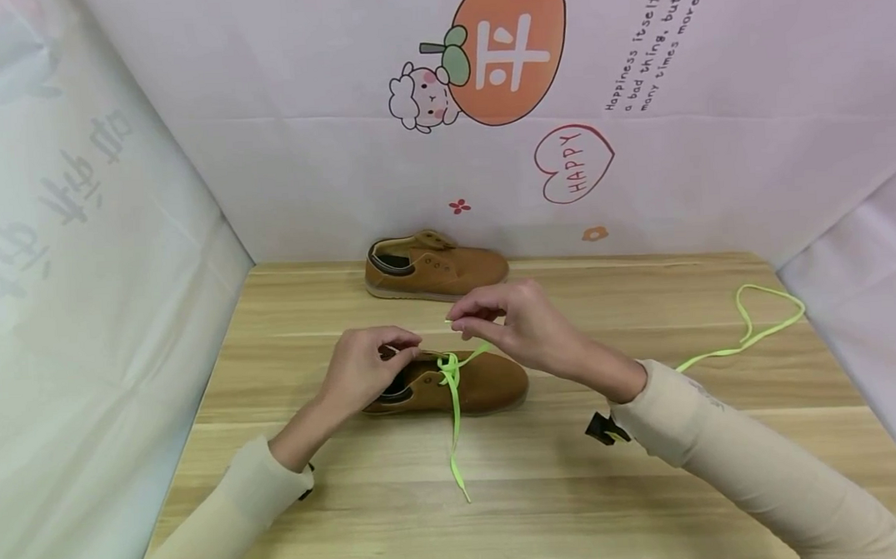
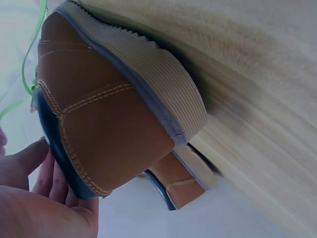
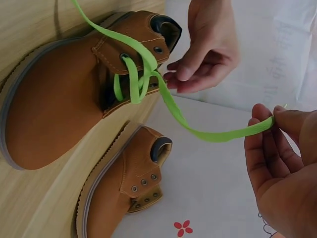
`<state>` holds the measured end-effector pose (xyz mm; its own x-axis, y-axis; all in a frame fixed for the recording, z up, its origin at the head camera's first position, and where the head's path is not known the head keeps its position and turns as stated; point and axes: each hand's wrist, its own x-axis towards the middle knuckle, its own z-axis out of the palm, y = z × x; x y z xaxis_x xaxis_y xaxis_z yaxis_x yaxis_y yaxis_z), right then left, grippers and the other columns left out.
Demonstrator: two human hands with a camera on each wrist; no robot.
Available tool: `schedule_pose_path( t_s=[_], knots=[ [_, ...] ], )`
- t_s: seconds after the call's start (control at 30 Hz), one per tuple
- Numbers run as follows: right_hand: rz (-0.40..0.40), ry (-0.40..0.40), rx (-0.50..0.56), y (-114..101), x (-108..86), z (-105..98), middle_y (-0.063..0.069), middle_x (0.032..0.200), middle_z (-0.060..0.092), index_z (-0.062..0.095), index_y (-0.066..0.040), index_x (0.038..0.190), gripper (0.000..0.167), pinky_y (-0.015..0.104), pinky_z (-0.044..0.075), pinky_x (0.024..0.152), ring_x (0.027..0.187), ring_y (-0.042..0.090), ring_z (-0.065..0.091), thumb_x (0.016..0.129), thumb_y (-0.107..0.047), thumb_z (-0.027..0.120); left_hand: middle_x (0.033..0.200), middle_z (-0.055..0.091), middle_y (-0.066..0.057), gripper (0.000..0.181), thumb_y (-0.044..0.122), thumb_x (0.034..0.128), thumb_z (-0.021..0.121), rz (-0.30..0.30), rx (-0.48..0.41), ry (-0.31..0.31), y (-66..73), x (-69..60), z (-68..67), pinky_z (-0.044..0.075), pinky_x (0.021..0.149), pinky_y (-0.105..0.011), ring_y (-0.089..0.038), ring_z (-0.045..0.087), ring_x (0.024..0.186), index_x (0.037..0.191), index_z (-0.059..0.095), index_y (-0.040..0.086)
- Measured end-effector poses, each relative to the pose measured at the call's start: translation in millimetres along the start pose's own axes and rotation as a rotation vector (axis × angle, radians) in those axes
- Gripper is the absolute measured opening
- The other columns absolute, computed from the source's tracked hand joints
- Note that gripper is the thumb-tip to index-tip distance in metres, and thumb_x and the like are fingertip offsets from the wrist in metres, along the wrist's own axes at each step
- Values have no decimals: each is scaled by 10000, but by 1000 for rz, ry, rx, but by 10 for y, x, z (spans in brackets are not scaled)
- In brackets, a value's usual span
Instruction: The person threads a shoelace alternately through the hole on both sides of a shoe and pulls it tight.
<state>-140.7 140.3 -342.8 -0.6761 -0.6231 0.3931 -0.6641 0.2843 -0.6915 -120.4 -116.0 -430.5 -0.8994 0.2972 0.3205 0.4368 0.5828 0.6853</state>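
Observation:
A brown shoe (image 1: 498,386) stands on the table with its toe to the right, partly threaded with a flat bright-green shoelace (image 3: 213,135). At its far side, my left hand (image 1: 365,362) pinches the corner of the eyelet flap (image 3: 157,85); the grip itself is partly hidden. My right hand (image 1: 525,322) holds the lace near its tip between thumb and fingers, raised above the shoe. From the knot of loops, this end runs slack to the hand. Down the near side hangs the other lace end (image 1: 457,446), its tip on the tabletop.
Behind stands a second brown shoe (image 1: 463,270), without a lace, against the printed white backdrop (image 1: 323,176). Another green lace (image 1: 776,328) lies loosely at the table's right, partly behind the right forearm. White cloth walls (image 1: 147,268) flank the wooden table (image 1: 399,523).

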Motion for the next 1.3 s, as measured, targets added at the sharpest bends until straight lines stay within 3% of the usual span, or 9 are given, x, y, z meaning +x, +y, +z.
schedule_pose_path(
  t_s=[0.2, 0.37, 0.6, 0.8, 0.97, 1.13, 1.3],
  knots=[
    [55, -14, -38, 100, -17, 29, 57, 942, 799, 799, -21, 1015, 123, 287, 621, 739, 813, 107, 727, 913, 48, 790, 935, 804, 53, 51, 125, 926, 828, 55, 21, -7, 51, -120, -14, 591, 709, -287, -51, 714, 794, 975, 842, 128],
    [113, -60, -70, 188, -23, 56, 28, 929, 781, 783, -44, 1015, 92, 305, 609, 741, 810, 144, 713, 948, 16, 763, 876, 794, 67, 81, 215, 895, 860, 98, 116, -49, 66, -188, -1, 588, 712, -288, -63, 728, 788, 940, 839, 152],
    [146, -80, -37, 287, -35, 95, 20, 925, 777, 779, -53, 1020, 102, 287, 607, 721, 798, 128, 724, 962, 23, 744, 887, 802, 39, 187, 280, 851, 901, 90, 216, -104, 67, -253, 35, 538, 645, -256, -88, 693, 700, 951, 839, 135],
    [173, -96, -48, 327, -28, 134, 41, 928, 781, 788, -35, 1024, 86, 310, 610, 721, 794, 122, 719, 964, 10, 747, 888, 806, 24, 189, 237, 804, 936, 99, 257, -67, 51, -293, 79, 555, 631, -296, -130, 736, 737, 928, 841, 130],
    [195, -134, -73, 338, -18, 162, -1, 892, 775, 791, -48, 1023, 69, 308, 607, 726, 800, 198, 745, 972, -21, 753, 856, 801, 28, 149, 175, 796, 940, 111, 237, -44, 43, -321, 113, 518, 595, -232, -81, 705, 683, 891, 835, 131],
    [175, -151, -70, 363, -20, 189, -3, 877, 778, 789, -63, 1002, 61, 299, 596, 711, 800, 227, 749, 979, -27, 746, 822, 796, 26, 133, 106, 780, 947, 176, 247, 10, 59, -331, 149, 520, 578, -202, -80, 719, 677, 833, 828, 133],
    [112, -171, -101, 388, -33, 228, 10, 927, 794, 801, -57, 988, 57, 270, 598, 736, 812, 106, 721, 967, -22, 760, 800, 791, 18, 149, 50, 763, 946, 256, 291, 52, 51, -357, 185, 532, 559, -201, -95, 730, 662, 820, 826, 119]
  ],
)
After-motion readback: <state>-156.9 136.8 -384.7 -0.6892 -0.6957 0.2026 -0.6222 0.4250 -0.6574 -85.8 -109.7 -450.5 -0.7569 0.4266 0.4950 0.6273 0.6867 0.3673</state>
